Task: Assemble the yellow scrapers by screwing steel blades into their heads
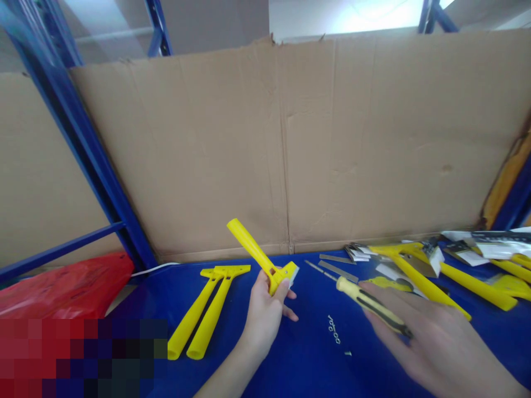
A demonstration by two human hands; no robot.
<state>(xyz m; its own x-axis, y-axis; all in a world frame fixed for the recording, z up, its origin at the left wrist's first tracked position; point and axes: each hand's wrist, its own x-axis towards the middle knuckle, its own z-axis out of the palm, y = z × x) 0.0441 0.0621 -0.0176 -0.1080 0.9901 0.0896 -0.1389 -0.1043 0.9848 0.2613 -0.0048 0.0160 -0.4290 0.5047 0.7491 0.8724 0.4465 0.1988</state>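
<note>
My left hand [265, 309] grips a yellow scraper [253, 246] by its head, the handle slanting up to the left. A pale blade edge shows on the head's right side, and a small screw sits in its face. In my right hand [431, 331] lies a screwdriver [365, 301] with a cream and black handle, its thin shaft pointing up-left, apart from the scraper. The right fingers are partly blurred. Between the hands, several small nuts [333, 330] and a small screw [347, 353] lie on the blue tabletop [307, 365].
Two yellow scrapers [211, 315] lie side by side at left. Flat metal blades [338, 271] rest behind the screwdriver. More yellow scrapers [427, 276] and paper packets [357, 252] are piled at right. A cardboard wall [282, 143] stands behind; a red bag [70, 284] is at far left.
</note>
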